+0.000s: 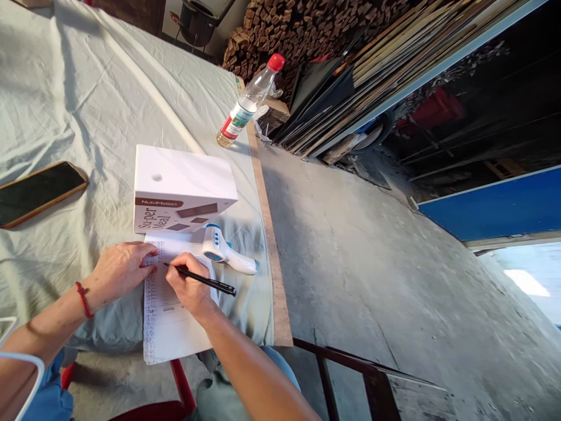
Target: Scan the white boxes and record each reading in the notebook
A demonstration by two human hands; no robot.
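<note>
A black pen point(205, 280) is pinched in my right hand point(189, 283), its tip touching the page of a notebook point(175, 339). Dense handwriting runs down the left side of that page. My left hand point(119, 270), with a red cord bracelet point(83, 299) at the wrist, rests on the notebook's left edge. Its thumb and forefinger are apart, with nothing between them. A white and blue infrared thermometer point(228, 252) lies just right of the notebook, partly over it. At the notebook's far end stands a white box point(186, 172) with brown print, hiding the top of the page.
A phone point(41, 193) lies left on the cloth-covered table point(109, 111). A red-capped bottle point(245, 102) stands near the table's right edge. Stacked wood point(280, 35) and leaning boards point(372, 76) are beyond. Concrete floor point(342, 251) extends to the right.
</note>
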